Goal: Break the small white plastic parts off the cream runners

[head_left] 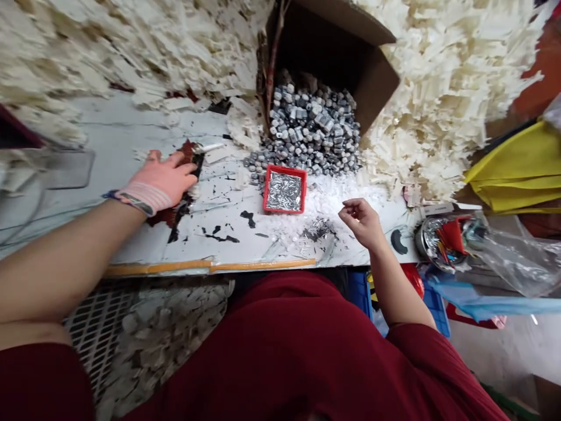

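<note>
My left hand [163,178] wears a thin pale glove and lies flat on the worn white tabletop [131,234], fingers stretched toward a small white plastic piece [209,148]. My right hand [363,220] hovers over the table's right part with fingers curled in a pinch; what it pinches is too small to make out. A small red tray [284,190] full of shiny metal pins sits between the hands. Loose pins [318,229] lie just left of the right hand. Grey metal parts [309,131] spill from a tipped cardboard box [372,88].
Heaps of cream plastic strips [438,88] rise behind and at both sides. A round tin with red bits [440,240] and clear plastic bags stand at right, beside yellow fabric [521,169]. A basket of plastic scraps [158,333] sits below the table edge.
</note>
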A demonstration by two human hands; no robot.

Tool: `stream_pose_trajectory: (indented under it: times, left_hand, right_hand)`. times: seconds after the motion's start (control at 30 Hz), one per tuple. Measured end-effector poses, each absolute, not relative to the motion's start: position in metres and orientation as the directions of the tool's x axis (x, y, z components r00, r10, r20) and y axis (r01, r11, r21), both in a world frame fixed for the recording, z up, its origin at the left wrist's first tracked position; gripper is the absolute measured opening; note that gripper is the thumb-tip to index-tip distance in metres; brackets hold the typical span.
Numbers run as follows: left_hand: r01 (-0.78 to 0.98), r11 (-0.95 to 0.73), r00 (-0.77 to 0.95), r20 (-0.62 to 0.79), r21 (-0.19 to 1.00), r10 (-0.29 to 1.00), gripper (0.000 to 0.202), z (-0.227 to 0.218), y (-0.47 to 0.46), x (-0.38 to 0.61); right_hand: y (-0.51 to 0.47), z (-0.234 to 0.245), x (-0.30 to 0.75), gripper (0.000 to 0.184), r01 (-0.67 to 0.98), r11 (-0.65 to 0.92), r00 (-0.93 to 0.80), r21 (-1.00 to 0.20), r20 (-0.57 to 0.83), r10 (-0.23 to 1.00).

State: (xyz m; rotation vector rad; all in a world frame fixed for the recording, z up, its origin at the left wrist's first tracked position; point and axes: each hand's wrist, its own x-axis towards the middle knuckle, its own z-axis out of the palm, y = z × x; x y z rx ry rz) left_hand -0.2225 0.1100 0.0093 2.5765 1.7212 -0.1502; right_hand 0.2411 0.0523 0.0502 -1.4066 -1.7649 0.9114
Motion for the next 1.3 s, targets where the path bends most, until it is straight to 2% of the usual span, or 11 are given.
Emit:
stream_pose_trajectory:
  times: [0.13,0.23,0.3,0.37,0.47,0.53,0.67,0.77,0.9,1.17,1.3]
  left_hand:
    - [0.976,-0.211,0.194,-0.245,-0.046,0.95,0.008,0.008,0.109,-0.224]
    - [0.995,0.097,-0.085,-0.238,0.039,0.968,0.018,0.019,0.09,-0.216]
    - [0.927,0.301,-0.273,-0.151,0.222,0.95,0.028,0.027,0.073,-0.203]
    - [0.804,0.37,-0.366,-0.102,0.465,0.925,0.04,0.031,0.053,-0.185]
    - [0.508,0.322,-0.222,-0.24,0.799,0.945,0.061,0.025,0.026,-0.148]
    - [0.247,0.299,-0.041,-0.299,0.922,0.954,0.069,0.015,0.013,-0.119]
    - [-0.099,0.386,0.139,-0.372,0.917,0.918,0.046,-0.008,0.0,-0.058]
    - [-0.118,0.382,0.137,-0.366,0.917,0.921,0.028,-0.013,-0.002,-0.019]
    - [-0.072,0.369,0.17,-0.353,0.927,0.92,0.018,-0.004,-0.003,0.013]
    - [-0.039,0.399,0.084,-0.395,0.916,0.915,0.017,-0.001,-0.006,0.015]
    - [-0.023,0.413,0.077,-0.411,0.91,0.909,0.017,-0.001,-0.007,0.012]
  right_hand:
    - [0.046,0.033,0.256,0.02,0.682,0.121,-0.289,-0.721,-0.115,0.95]
    - [0.046,0.012,0.251,0.021,0.781,0.142,-0.348,-0.608,-0.235,0.907]
    - [0.049,0.002,0.24,0.024,0.844,0.185,-0.362,-0.504,-0.28,0.889]
    - [0.052,-0.004,0.224,0.026,0.899,0.244,-0.362,-0.364,-0.306,0.88]
    - [0.055,-0.01,0.204,0.028,0.938,0.294,-0.339,-0.182,-0.324,0.883]
    - [0.056,-0.012,0.198,0.029,0.944,0.302,-0.329,-0.133,-0.335,0.883]
    - [0.056,-0.01,0.202,0.028,0.931,0.271,-0.342,-0.243,-0.327,0.881]
    - [0.054,-0.001,0.21,0.021,0.841,0.122,-0.276,-0.527,-0.223,0.935]
    - [0.045,0.012,0.205,0.021,0.503,0.031,-0.271,-0.864,-0.123,0.955]
    - [0.03,0.006,0.177,0.019,0.541,0.211,-0.381,-0.814,-0.014,0.924]
    - [0.032,0.007,0.175,0.014,0.639,0.341,-0.436,-0.69,0.041,0.899]
